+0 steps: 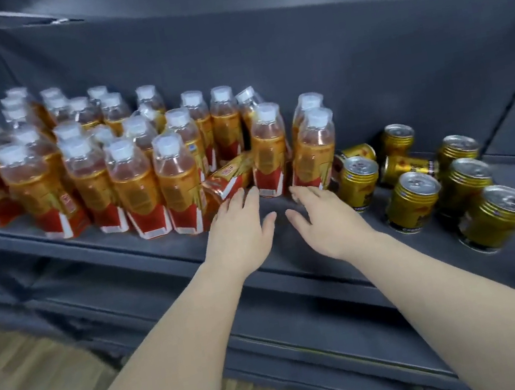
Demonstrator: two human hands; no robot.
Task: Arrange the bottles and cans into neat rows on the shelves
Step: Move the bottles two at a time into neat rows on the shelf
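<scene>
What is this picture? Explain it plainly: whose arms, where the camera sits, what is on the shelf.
No machine here: a person works with two bare hands. The one camera sits on their head, looking forward and down. On the dark shelf stand many orange bottles with white caps; one tipped bottle lies at the front. Right of them are gold cans, most upright, some lying cans among them. The left hand reaches to the tipped bottle, the right hand toward an upright one's base. Both are open; nothing is held.

Gold cans (pixel 414 202) — orange-red bottles (pixel 138 188)
</scene>
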